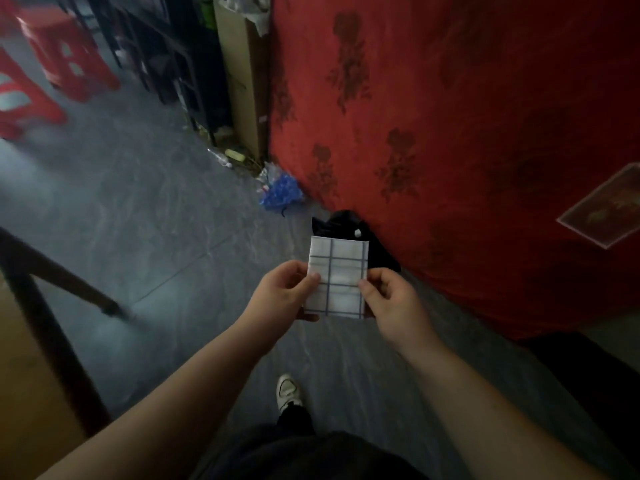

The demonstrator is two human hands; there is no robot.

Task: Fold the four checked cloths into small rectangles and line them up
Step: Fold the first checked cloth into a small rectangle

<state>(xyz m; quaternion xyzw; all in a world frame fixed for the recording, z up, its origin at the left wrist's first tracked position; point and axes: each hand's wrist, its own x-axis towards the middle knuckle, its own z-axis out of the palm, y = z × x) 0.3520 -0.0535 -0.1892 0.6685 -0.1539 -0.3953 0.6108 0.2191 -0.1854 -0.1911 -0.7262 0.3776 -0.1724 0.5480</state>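
A white checked cloth [337,271] with thin dark lines is folded into a small rectangle and held in the air over the floor. My left hand [282,294] pinches its left edge, thumb on top. My right hand [389,299] pinches its right edge the same way. Only this one checked cloth is in view.
A surface covered by a red flowered cloth [467,133] fills the right side, with a picture card [602,209] lying on it. A black object [349,225] and a blue bag [280,190] lie on the grey floor. Red stools [52,64] stand far left. My shoe [288,391] is below.
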